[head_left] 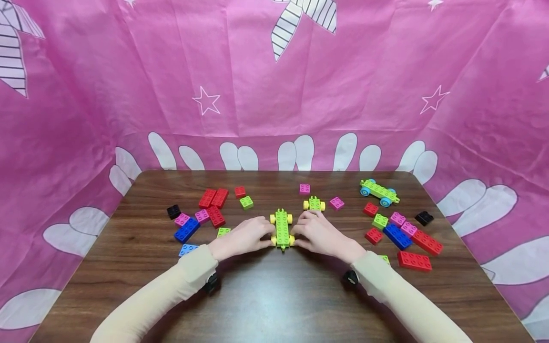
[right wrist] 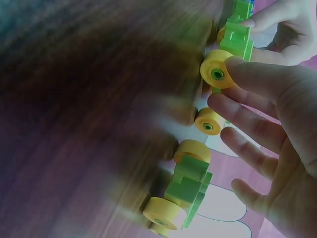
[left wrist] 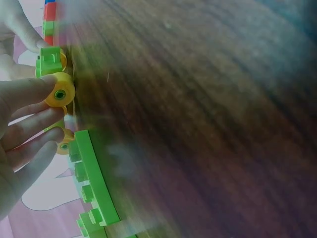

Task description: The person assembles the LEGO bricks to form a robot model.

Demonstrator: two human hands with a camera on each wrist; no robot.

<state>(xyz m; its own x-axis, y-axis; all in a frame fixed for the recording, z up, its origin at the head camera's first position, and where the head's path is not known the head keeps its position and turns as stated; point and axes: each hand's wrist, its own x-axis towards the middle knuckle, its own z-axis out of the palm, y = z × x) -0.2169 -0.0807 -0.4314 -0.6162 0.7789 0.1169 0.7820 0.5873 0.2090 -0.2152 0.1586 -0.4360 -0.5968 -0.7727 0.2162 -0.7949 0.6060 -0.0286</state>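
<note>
A lime-green toy car base (head_left: 282, 228) with studs and yellow wheels stands lengthwise on the table between my two hands. My left hand (head_left: 249, 236) holds its left side, with the thumb on the near yellow wheel (left wrist: 63, 91) and the other fingers spread behind. From the right, my right hand (head_left: 321, 234) holds the opposite near wheel (right wrist: 216, 72) in the same way. Just beyond the right hand stands a shorter lime-green base (head_left: 315, 204) with yellow wheels. A lime-green brick (head_left: 223, 232) lies beside the left hand, partly hidden by it.
On the left lie red bricks (head_left: 216, 216), a dark blue brick (head_left: 187, 230) and a black brick (head_left: 173, 211). To the right are red bricks (head_left: 414, 261), a blue brick (head_left: 397, 236) and a green car base (head_left: 379, 191) with blue wheels. Pink cloth (head_left: 266, 109) hangs around the table.
</note>
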